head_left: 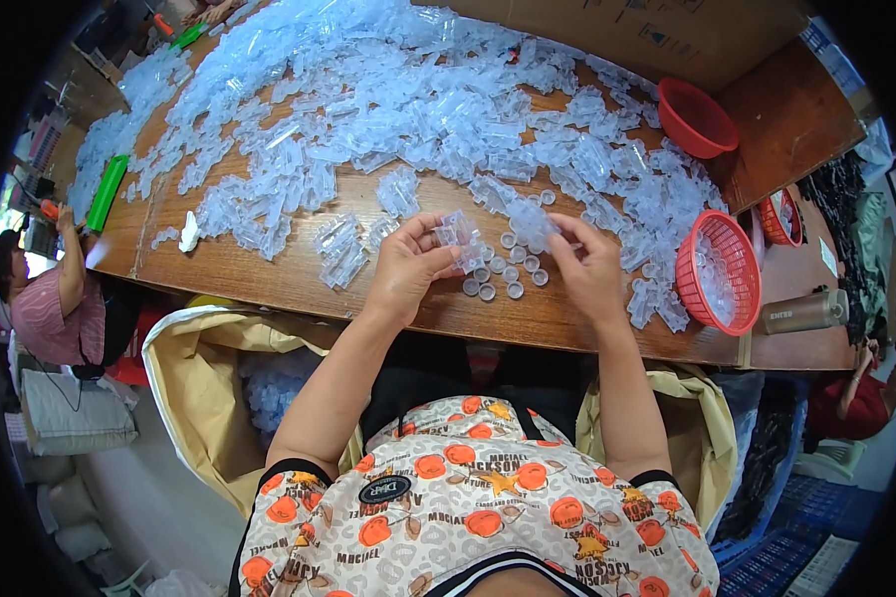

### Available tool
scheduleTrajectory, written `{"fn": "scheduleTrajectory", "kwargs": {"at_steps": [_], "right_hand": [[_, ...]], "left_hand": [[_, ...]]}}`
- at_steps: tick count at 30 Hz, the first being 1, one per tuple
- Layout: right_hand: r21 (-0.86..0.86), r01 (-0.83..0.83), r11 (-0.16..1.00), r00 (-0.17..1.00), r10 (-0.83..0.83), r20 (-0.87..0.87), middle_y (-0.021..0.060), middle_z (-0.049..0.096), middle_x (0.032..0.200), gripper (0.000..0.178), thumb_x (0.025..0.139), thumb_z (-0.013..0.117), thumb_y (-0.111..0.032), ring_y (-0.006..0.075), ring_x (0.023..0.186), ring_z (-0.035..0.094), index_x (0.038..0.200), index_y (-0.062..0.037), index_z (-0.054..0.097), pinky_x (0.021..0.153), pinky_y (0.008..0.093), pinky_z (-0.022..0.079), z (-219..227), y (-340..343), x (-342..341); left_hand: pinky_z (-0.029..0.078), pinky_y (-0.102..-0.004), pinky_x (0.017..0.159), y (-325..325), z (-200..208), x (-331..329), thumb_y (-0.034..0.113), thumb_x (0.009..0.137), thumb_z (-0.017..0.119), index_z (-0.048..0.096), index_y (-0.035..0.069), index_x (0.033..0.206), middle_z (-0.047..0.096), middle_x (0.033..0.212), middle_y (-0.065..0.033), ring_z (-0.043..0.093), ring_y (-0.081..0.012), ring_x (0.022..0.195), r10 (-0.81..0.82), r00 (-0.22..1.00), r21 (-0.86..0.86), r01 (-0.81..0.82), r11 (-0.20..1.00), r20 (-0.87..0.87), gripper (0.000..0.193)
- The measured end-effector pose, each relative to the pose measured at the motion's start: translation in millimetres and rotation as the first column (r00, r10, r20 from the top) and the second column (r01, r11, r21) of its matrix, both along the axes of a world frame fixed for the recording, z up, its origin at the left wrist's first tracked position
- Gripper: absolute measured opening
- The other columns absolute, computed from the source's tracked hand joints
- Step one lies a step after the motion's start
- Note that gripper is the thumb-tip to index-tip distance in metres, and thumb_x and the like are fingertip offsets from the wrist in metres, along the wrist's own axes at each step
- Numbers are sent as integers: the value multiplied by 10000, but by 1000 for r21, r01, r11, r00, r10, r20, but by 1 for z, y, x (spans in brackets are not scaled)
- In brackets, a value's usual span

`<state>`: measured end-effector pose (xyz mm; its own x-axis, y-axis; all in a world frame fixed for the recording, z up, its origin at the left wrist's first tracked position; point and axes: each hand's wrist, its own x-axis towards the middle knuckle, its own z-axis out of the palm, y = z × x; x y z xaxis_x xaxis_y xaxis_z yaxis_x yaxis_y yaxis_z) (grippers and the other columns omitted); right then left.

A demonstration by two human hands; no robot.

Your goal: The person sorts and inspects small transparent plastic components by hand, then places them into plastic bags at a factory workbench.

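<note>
My left hand (408,265) grips a clear plastic piece (457,235) made of joined small cups, held just above the wooden table (269,279). My right hand (587,267) pinches another clear plastic piece (530,221) close beside it. Under and between the hands lie several small round clear caps (501,275) on the table. A wide heap of clear plastic pieces (418,99) covers the table beyond the hands.
A red mesh basket (719,271) with clear parts stands right of my right hand, a red bowl (695,117) farther back. A grey flask (804,312) lies at the right. Open sacks (199,398) sit below the table edge. A person (55,308) sits at the left.
</note>
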<state>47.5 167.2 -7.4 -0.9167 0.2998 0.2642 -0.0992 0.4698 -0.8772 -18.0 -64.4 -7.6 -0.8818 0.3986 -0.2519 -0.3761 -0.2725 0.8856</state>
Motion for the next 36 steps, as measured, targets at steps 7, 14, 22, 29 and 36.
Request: {"fn": "scheduleTrajectory", "kwargs": {"at_steps": [7,14,22,29,36], "right_hand": [[-467,-55,883,957,181,229,2,657,792,218,919,620,-103,46,656,569,1090,17,685,536,197,439,7,33,45],[-371,-32,928,953,141,270,-9,638,747,201,909,627,-83,33,625,556,1074,18,684,510,179,409,5,30,51],[-419,17,908,990,43,133,-10,640,797,198,911,636,-48,14,641,524,1091,19,682,521,166,384,-26,24,57],[-296,32,955,993,2,115,-19,636,808,193,907,644,-33,12,650,507,1084,35,682,554,162,384,-24,21,53],[-333,46,942,998,-29,59,0,646,839,198,916,636,-32,14,651,524,1099,34,676,545,166,406,-27,20,56]], "left_hand": [[574,-245,646,11,-5,0,-5,878,660,596,-1,1171,703,977,-82,681,-126,838,-106,993,-67,102,992,-46,300],[499,-204,581,46,-7,8,80,897,682,610,7,1157,696,912,-34,612,-57,745,-253,942,-245,198,949,-219,279],[544,-367,619,25,19,-27,109,814,730,660,39,1110,694,999,-147,684,-244,721,-154,581,-458,-424,782,-800,312],[511,-429,818,-24,0,-70,139,750,793,627,16,1128,672,1022,-174,640,-366,943,-385,615,-723,-626,292,-688,431],[522,-257,564,-12,3,-63,27,739,808,627,-10,1103,644,850,-41,625,-108,701,11,894,-438,-230,869,-447,408]]}}
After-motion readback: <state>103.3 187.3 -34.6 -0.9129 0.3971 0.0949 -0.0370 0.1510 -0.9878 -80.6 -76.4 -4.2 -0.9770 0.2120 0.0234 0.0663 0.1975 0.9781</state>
